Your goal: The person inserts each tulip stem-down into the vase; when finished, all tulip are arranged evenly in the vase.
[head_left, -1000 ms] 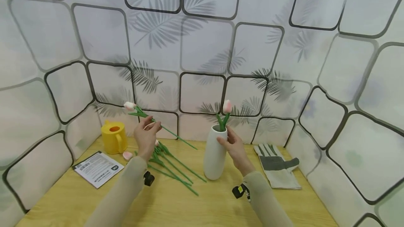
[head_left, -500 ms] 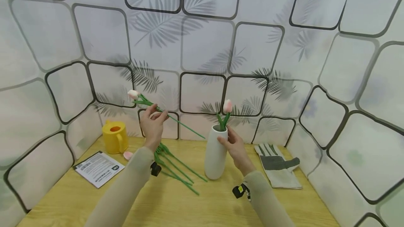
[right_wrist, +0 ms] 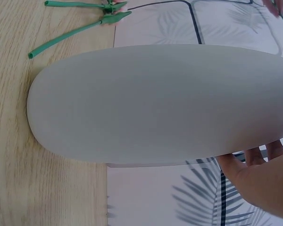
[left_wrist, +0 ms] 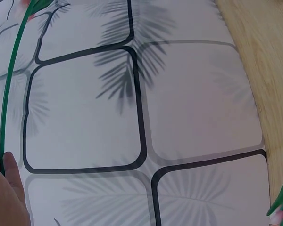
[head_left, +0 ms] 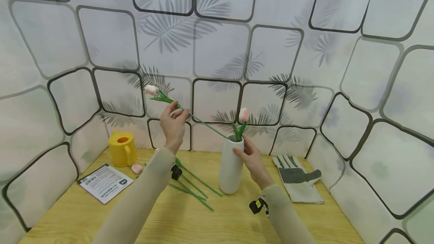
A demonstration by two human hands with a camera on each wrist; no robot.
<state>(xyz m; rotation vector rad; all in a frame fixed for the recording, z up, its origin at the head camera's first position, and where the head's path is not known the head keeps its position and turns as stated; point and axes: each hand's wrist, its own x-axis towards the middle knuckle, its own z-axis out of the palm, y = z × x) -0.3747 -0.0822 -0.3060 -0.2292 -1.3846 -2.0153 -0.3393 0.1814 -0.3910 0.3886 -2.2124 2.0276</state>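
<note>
My left hand [head_left: 174, 127] pinches the green stem of a pale pink tulip [head_left: 151, 90], its bloom up to the left. The stem slants down to the right, its lower end right at the mouth of a white vase [head_left: 231, 168]. In the left wrist view, fingertips and thumb [left_wrist: 12, 188] hold that stem [left_wrist: 8, 94]. My right hand [head_left: 252, 161] grips the vase near its top, from the right side. The vase stands upright on the table with one pink tulip [head_left: 243, 115] in it. Vase [right_wrist: 155, 103] and right hand [right_wrist: 264, 183] fill much of the right wrist view.
Several more tulips [head_left: 194, 183] lie on the wooden table [head_left: 190, 225], partly behind my left sleeve. A yellow jug [head_left: 123, 148], a pink bloom [head_left: 137, 168] and a printed packet [head_left: 105, 183] are at left. Work gloves [head_left: 298, 178] lie at right.
My left hand has moved up and to the right with the tulip, bringing its stem end to the vase mouth. The right hand and vase stay in place.
</note>
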